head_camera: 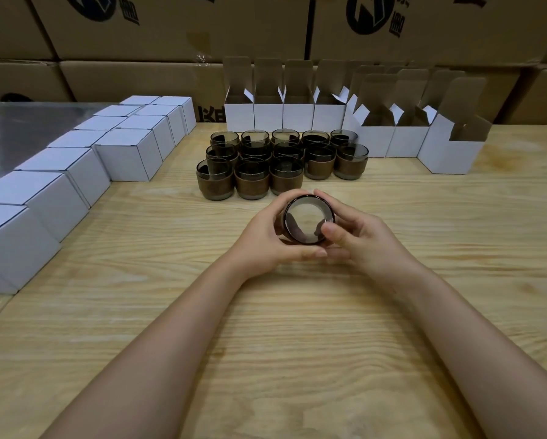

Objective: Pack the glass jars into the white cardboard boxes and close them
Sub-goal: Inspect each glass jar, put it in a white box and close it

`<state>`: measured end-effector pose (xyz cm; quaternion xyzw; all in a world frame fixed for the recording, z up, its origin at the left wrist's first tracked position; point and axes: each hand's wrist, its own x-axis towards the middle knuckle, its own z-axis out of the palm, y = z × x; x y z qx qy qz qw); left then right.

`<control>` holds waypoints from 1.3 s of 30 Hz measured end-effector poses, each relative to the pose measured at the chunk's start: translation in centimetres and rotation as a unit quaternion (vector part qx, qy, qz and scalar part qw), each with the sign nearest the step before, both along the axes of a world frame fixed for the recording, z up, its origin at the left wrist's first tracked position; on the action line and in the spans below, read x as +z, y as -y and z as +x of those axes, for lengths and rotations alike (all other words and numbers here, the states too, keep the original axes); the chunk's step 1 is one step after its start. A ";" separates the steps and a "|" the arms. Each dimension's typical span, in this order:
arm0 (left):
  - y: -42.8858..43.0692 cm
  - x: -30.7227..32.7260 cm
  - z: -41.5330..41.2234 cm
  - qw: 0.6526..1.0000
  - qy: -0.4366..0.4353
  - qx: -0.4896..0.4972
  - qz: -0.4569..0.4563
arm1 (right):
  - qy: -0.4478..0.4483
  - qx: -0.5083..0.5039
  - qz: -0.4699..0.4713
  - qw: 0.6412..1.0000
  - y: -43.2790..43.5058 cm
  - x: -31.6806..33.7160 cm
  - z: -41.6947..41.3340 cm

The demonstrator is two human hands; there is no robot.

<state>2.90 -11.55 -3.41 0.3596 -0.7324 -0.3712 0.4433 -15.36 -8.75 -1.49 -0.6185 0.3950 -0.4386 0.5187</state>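
Jar (307, 221) sits tipped with its mouth toward the camera, just in front of the jar group (253, 182) on the table (297, 343), cupped between both hands. The left hand (267, 239) curls round its left side and the right hand (357, 239) curls round its right side, thumb at the rim. Closed boxes (126, 153) stand in rows left of the group, open boxes (267, 117) with flaps up stand behind it and to its right, and cartons (170, 26) are stacked behind it.
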 end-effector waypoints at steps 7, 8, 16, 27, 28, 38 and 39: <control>-0.2 -0.1 -0.4 0.999 0.015 0.015 -0.047 | 0.042 -0.062 -0.007 0.997 -0.1 0.2 1.0; -0.3 -0.2 -0.4 0.998 0.022 0.016 -0.054 | 0.041 -0.080 -0.009 0.996 0.0 0.1 1.3; -0.8 -0.3 -1.0 0.994 0.065 0.029 -0.078 | 0.009 -0.182 -0.050 0.982 0.2 -0.8 2.8; -0.5 -0.8 -0.7 0.996 0.062 0.045 -0.040 | -0.063 -0.205 -0.109 0.971 -0.5 -1.3 3.5; -0.5 -0.8 -0.8 0.997 0.059 0.043 -0.039 | -0.064 -0.208 -0.113 0.969 -0.5 -1.3 3.5; -0.5 -0.5 -1.0 0.998 0.036 0.002 -0.052 | -0.048 -0.236 -0.110 0.964 0.2 -1.6 3.1; -0.4 -0.5 -0.9 0.998 0.030 -0.001 -0.052 | -0.044 -0.233 -0.110 0.965 0.2 -1.5 3.0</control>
